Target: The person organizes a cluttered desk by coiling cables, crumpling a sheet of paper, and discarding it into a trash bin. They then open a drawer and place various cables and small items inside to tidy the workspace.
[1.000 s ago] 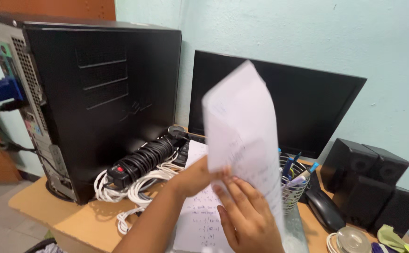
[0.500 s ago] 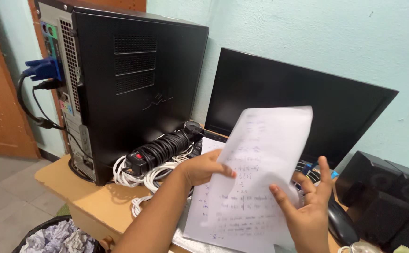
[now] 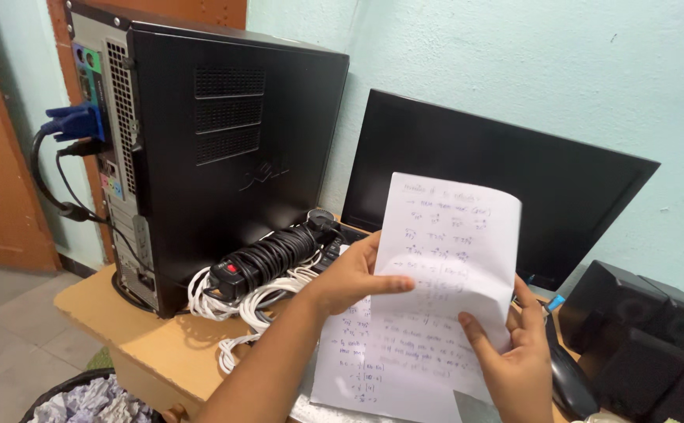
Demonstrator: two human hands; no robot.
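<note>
Before the dark monitor [image 3: 506, 204]: handwritten white sheet [image 3: 447, 258], held upright, slightly creased. Left hand [image 3: 353, 278] pinches its left edge, thumb across the front. Right hand [image 3: 514, 356] grips its lower right corner, fingers curled behind. Left of monitor: black computer tower [image 3: 216, 149]; coiled black power strip [image 3: 267, 257] atop white cables [image 3: 240, 301]. Right of monitor: black speakers [image 3: 639, 329].

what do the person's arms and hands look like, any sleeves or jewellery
Both are bare. The left forearm shows no sleeve up to the frame's bottom edge, and the left hand carries no ring, watch or glove. The right hand is also ungloved with no ring visible; its wrist is cut off by the frame, so a sleeve there can't be told. Nails look short and unpainted.
</note>
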